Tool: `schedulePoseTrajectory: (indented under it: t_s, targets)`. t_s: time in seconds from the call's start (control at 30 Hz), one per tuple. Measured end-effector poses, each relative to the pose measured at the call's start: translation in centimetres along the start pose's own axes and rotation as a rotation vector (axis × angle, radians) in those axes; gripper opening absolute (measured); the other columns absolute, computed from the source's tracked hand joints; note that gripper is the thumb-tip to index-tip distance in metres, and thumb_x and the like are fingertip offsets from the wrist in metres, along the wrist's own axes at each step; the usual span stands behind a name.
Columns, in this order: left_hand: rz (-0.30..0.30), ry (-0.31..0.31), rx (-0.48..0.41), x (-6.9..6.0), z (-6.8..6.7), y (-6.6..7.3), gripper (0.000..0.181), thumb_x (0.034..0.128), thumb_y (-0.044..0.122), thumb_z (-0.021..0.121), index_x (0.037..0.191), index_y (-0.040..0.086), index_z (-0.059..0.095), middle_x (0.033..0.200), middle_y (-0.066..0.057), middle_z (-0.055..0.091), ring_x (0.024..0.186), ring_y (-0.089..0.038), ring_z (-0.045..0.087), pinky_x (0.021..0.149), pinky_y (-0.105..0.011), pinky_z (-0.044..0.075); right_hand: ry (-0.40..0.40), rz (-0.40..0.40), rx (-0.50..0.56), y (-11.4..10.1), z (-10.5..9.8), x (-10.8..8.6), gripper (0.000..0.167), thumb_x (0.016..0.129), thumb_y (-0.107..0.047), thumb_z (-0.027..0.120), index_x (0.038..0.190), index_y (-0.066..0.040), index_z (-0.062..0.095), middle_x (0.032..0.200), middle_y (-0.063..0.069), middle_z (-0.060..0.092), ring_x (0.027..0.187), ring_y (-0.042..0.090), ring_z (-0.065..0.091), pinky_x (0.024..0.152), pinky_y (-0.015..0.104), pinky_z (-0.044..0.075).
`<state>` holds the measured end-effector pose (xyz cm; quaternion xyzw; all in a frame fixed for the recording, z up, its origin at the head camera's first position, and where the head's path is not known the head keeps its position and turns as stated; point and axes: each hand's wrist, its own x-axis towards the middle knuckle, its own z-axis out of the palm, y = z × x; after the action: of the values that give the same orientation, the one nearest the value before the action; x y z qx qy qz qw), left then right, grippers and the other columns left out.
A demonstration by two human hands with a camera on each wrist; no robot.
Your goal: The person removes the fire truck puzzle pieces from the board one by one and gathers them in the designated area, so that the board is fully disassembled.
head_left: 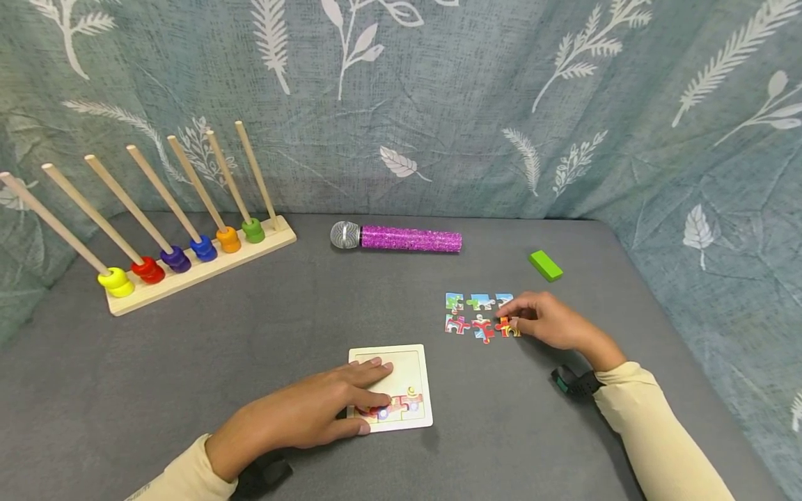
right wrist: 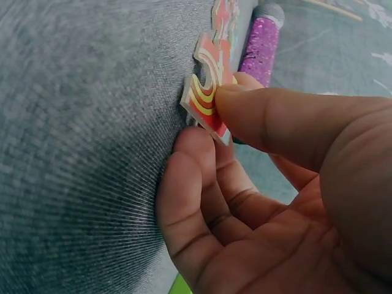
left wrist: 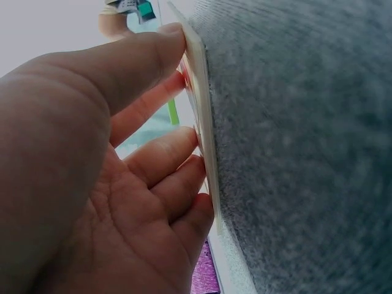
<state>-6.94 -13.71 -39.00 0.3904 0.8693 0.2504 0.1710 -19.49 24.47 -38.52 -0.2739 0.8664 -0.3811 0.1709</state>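
Note:
The left hand point(head_left: 313, 405) lies spread over the left part of a square wooden puzzle tray point(head_left: 406, 369); in the left wrist view its fingertips and thumb touch the tray point(left wrist: 205, 122). Red vehicle pictures show along the tray's lower part. To the right, the right hand point(head_left: 548, 321) pinches a red and yellow puzzle piece point(head_left: 509, 327) at the lower right of a small group of pieces. The right wrist view shows the thumb on the face of that piece point(right wrist: 211, 98), one edge tilted up off the cloth. Other pieces, such as a red one point(head_left: 482, 327), lie beside it.
A purple glitter microphone point(head_left: 410, 239) lies at the back middle. A green block point(head_left: 546, 266) is behind the right hand. At the back left stands a wooden peg rack point(head_left: 207, 270) with coloured rings. A patterned curtain point(head_left: 401, 104) hangs behind the grey table point(head_left: 219, 348).

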Motion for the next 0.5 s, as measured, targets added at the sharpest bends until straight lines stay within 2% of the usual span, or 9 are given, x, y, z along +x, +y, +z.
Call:
schedulePoseTrajectory:
  t_s: [0.27,0.5]
  targets:
    - [0.013,0.008,0.003,0.00,0.05,-0.02,0.043,0.0919,0.021,0.068,0.134,0.016,0.061,0.153,-0.007,0.037,0.141,-0.024,0.030,0.110,-0.047,0.031,0.084,0.011,-0.051,-0.05,-0.02,0.03,0.019,0.089,0.006,0.062,0.107,0.003,0.070,0.094,0.007,0.065,0.075,0.013,0.055,0.066,0.025,0.046]
    - [-0.004,-0.005,-0.021,0.02,-0.07,-0.02,0.043,0.0924,0.021,0.068,0.134,0.018,0.061,0.153,-0.005,0.035,0.142,-0.023,0.028,0.110,-0.048,0.031,0.093,0.020,-0.056,-0.65,0.21,0.26,0.015,0.091,0.000,0.063,0.104,-0.001,0.071,0.093,0.005,0.068,0.075,0.015,0.057,0.067,0.026,0.048]
